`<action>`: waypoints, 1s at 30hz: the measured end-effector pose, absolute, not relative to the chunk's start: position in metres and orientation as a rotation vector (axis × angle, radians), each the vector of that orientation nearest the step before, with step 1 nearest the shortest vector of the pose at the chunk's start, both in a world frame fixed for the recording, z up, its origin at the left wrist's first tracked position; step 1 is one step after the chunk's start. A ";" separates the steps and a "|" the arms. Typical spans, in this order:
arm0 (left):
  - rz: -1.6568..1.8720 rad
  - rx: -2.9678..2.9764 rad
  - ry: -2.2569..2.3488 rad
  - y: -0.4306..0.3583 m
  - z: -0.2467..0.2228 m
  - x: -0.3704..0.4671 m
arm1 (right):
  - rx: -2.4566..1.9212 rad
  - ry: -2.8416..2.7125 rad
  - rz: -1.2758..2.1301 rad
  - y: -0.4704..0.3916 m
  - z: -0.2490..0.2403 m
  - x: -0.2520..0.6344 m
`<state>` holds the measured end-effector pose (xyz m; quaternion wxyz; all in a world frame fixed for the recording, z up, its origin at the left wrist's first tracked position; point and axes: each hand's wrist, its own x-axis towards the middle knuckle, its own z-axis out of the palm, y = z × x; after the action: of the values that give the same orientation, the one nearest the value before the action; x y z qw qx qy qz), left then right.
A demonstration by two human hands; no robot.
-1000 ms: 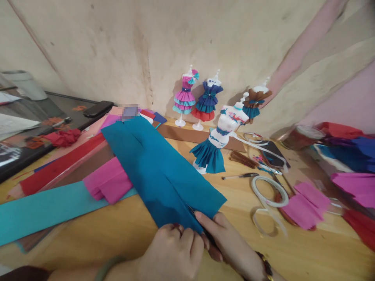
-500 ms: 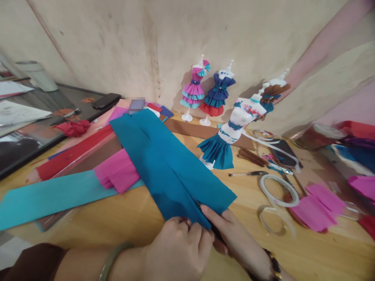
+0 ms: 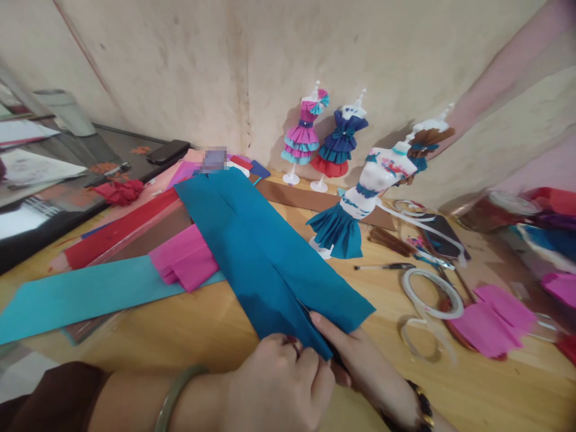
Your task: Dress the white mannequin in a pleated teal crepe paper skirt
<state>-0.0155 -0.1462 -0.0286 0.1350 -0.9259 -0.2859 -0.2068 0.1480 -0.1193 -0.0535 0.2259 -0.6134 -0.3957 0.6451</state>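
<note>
A long sheet of teal crepe paper (image 3: 256, 240) stretches from the back of the table toward me, with a lengthwise slit at its near end. My left hand (image 3: 288, 378), closed, grips the near edge of its left strip. Dark scissors (image 3: 308, 307) show only a blade tip in the slit and part of a dark handle. My right hand (image 3: 355, 354) is closed around them, under the paper's right flap. Beyond the paper stands a white mannequin (image 3: 378, 168) in a pleated teal skirt.
Two dressed mannequins (image 3: 305, 135) stand by the wall. Another person's arm (image 3: 499, 78) reaches to a brown-clad mannequin (image 3: 425, 138). Right: a tape roll (image 3: 407, 288), pen (image 3: 382, 266) and pink paper (image 3: 495, 318). Left: light blue paper (image 3: 90, 294), red paper (image 3: 112, 237) and a phone (image 3: 168, 152).
The view has shifted slightly. The slit's right flap and near end reach a little farther right and nearer me. Both hands keep their hold.
</note>
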 end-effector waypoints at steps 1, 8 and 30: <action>-0.601 -2.687 -0.810 -0.147 -0.028 -0.016 | -1.705 -1.077 1.783 -0.119 -0.053 0.148; -0.613 -2.716 -0.739 -0.147 -0.025 -0.017 | -1.803 -1.118 1.757 -0.118 -0.049 0.148; -0.746 -2.718 -0.701 -0.150 -0.030 -0.014 | -1.729 -1.315 1.540 -0.121 -0.056 0.156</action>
<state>-0.0145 -0.1496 -0.0297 0.1184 -0.9292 -0.2397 -0.2550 0.1562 -0.1214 -0.0563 0.2373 -0.6307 -0.4799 0.5617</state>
